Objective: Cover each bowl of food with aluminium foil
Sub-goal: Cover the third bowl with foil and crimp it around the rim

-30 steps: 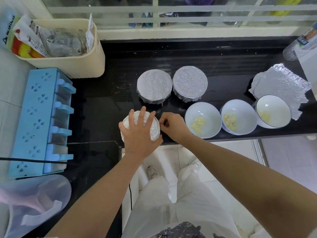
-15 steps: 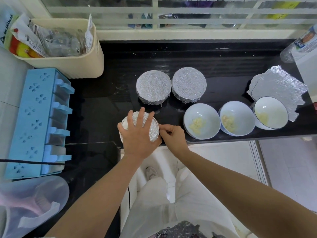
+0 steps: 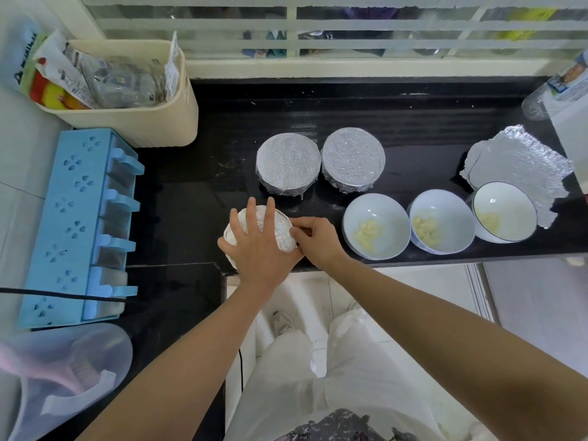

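Pressing flat on the foil-topped bowl (image 3: 283, 232), the left hand (image 3: 257, 253) spreads its fingers (image 3: 269, 214) across the top. The right hand (image 3: 318, 240) pinches the foil at the bowl's right rim. The bowl is round and stands upright at the front edge of the worktop (image 3: 191, 218). Two covered bowls (image 3: 288, 163) sit just behind it and three uncovered bowls (image 3: 375, 226) stand to its right. Bare worktop lies to its left.
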